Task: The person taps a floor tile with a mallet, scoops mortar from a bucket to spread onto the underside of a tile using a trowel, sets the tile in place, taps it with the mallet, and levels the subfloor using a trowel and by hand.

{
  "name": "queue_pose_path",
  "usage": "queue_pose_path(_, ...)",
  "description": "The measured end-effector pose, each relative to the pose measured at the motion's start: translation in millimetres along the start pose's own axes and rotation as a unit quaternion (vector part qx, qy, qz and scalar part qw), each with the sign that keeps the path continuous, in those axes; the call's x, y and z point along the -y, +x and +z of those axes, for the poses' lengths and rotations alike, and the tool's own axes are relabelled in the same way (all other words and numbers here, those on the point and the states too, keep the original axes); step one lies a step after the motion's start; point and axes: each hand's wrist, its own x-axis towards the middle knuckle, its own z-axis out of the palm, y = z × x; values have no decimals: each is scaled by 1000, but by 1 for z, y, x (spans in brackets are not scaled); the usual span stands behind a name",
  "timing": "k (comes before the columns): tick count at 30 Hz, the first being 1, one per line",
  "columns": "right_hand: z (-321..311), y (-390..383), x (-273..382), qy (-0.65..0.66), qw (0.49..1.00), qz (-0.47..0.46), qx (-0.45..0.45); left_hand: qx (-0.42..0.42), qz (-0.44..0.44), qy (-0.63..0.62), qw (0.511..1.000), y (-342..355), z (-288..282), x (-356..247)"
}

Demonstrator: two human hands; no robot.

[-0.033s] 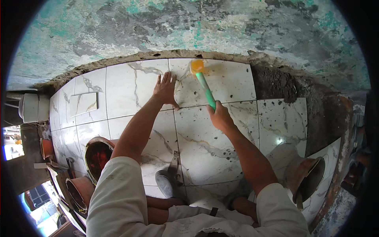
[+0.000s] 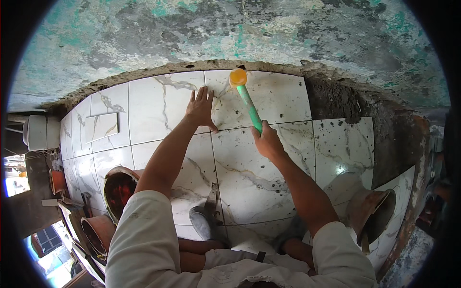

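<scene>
Mallet (image 2: 248,102): head over far tile (image 2: 283,93) by wall (image 2: 269,36), contact unclear; long axis points away from right hand (image 2: 267,140), slanting left; right hand nearer, closed round its near end; left hand (image 2: 200,112) spread on neighbouring tile (image 2: 151,110), empty, left of mallet

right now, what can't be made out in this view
Lower end of the mallet: head view, inside the grip of the right hand.
Palm of the left hand: head view, behind its own back.
Part of the red-lined bucket: head view, behind the left sleeve.
</scene>
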Motion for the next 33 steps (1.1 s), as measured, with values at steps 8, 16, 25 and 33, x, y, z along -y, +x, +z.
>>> queue_pose_path(8, -13, 7, -9, -7, 999, 30, -17, 13, -3, 11, 1000, 2, -6, -5)
queue_pose_path(16, -25, -6, 6, 11, 999, 14, 31, 9, 4, 14, 1000, 4, -8, -6)
queue_pose_path(25, -24, 9, 3, -13, 994, 76, 82, 18, 0, 11, 1000, 2, -6, -9)
queue_pose_path(33, -27, -42, -40, 107, 992, 22, -62, 9, 7, 15, 1000, 7, -1, -5)
